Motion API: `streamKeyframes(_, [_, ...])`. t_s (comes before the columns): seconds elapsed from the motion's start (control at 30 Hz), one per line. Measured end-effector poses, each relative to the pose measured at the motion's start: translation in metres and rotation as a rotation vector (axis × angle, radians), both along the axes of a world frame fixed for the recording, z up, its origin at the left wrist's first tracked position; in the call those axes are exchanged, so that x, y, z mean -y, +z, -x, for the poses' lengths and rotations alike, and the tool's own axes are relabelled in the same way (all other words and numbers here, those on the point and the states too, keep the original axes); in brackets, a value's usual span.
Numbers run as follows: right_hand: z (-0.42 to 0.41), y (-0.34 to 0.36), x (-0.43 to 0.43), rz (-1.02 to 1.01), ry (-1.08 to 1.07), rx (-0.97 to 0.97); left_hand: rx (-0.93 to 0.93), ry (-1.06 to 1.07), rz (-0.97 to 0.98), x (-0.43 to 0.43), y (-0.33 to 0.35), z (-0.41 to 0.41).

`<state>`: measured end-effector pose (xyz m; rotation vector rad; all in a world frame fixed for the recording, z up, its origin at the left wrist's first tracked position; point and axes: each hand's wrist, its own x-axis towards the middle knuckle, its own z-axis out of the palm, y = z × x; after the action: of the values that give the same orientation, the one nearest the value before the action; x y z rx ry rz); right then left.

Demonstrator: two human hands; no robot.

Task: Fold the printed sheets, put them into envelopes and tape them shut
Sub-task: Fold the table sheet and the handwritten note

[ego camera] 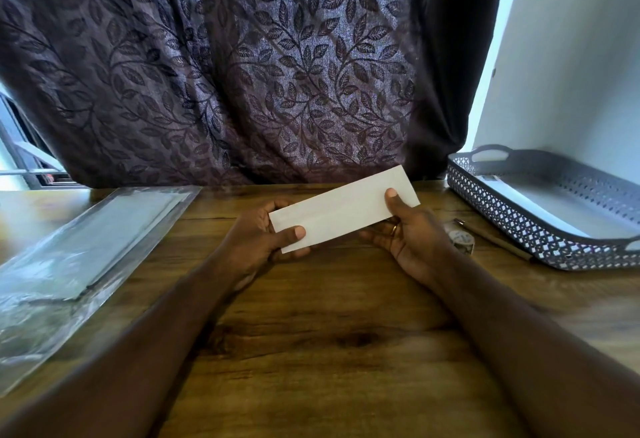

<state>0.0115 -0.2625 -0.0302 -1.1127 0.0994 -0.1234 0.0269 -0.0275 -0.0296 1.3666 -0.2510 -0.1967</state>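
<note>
Plastic lay at the far left of the table (311, 351): a clear bag (69, 250) with pale sheets inside, flat and well apart from the hands.

Next came the left hand (258, 240). It was closed on the low left end of a long white paper (343, 209), thumb on top and fingers under it. I could not tell if this paper was a folded sheet or an envelope, for no flap and no print showed. It was held up off the wood, tilted, with its right end higher and farther away.

Then the right hand (412, 233) gripped the high right end the same way, thumb on top, open palm below.

Past that hand, a small tape roll (462, 240) and a pen (495, 238) lay on the wood, just beside a grey basket (519, 226) at the far right. The basket had something white and flat inside.

My guess was that the paper was being checked or made ready for sealing. To do this well, both thumbs had to press softly so the paper did not bend or crease wrong. The edges needed to line up neat. It would be wise to lay it flat on the wood first, then hold it down with the left hand while the right reached for the tape.
</note>
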Motion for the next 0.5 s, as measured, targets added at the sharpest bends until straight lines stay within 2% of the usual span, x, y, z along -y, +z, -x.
streamKeyframes(0.33, [0.000, 0.001, 0.008, 0.052, 0.093, -0.053, -0.020, 0.036, -0.066, -0.018, 0.002, -0.005])
streamKeyframes(0.4, [0.001, 0.001, 0.009, 0.143, 0.139, -0.040, -0.039, 0.088, -0.011, -0.020, 0.000, -0.008])
streamKeyframes(0.5, [0.002, -0.001, 0.007, 0.376, 0.169, -0.004, -0.107, 0.191, 0.210, -0.024, 0.000, -0.013])
